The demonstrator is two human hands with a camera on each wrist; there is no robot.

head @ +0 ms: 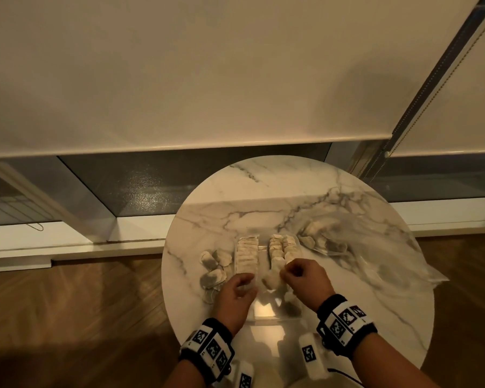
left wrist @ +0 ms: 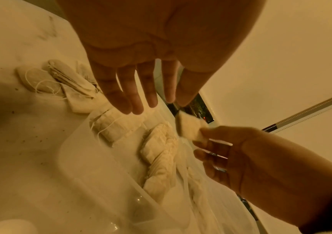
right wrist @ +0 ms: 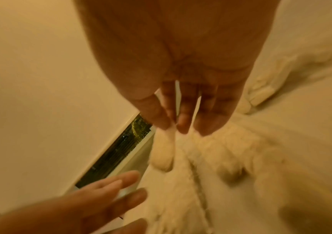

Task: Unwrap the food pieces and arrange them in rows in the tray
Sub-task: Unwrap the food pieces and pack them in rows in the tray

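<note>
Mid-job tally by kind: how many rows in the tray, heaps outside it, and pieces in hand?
Rows of pieces in the tray: 3
Heaps outside it: 2, the left heap and the bagged heap
Piece pinched by the right hand: 1
Total: 6

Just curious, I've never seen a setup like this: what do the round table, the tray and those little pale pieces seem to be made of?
Round table: glossy marble, or a marble-look top; grey veins and reflections show.
Tray: clear plastic, probably; the tabletop shows through its glinting wall.
Pieces: thin papery or gauzy pouches with strings, like the one the right hand pinches; the contents cannot be told.
</note>
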